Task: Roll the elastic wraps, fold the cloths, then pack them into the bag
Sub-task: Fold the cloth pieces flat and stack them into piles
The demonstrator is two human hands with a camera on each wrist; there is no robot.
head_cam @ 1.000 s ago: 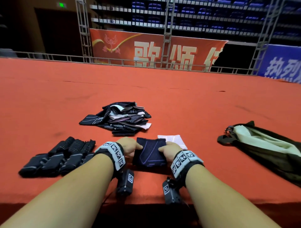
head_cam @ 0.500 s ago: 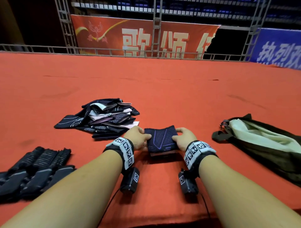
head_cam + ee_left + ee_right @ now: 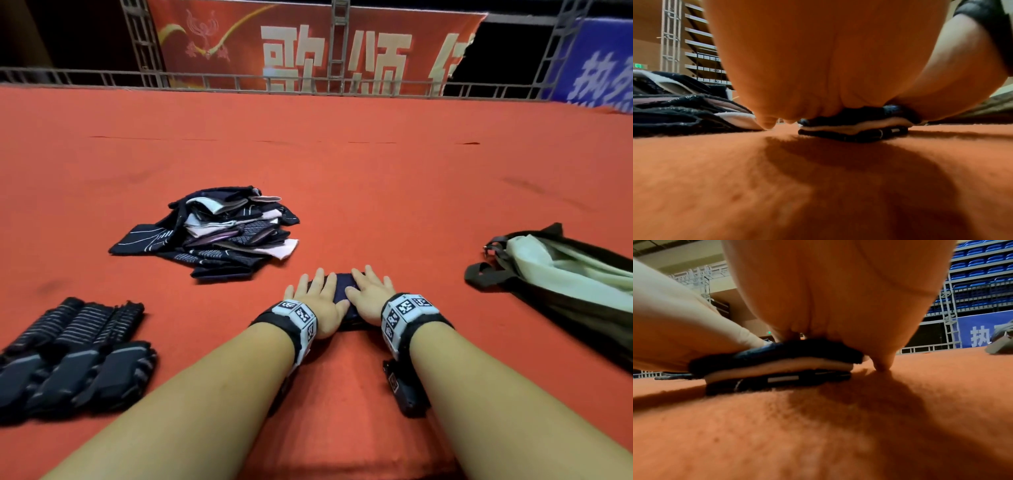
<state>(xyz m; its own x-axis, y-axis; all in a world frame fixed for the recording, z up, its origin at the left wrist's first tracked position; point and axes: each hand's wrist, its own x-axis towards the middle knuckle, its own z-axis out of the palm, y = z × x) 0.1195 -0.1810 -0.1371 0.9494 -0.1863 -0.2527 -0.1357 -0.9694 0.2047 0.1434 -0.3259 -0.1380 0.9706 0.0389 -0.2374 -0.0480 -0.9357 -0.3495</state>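
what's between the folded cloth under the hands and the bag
Nothing: in the head view, only bare red carpet lies between the folded cloth under the right hand and the bag.

Orange-red carpet (image 3: 342, 164) runs to a metal railing (image 3: 102, 77), with a red banner (image 3: 308, 44) and blue seats (image 3: 982, 269) beyond.
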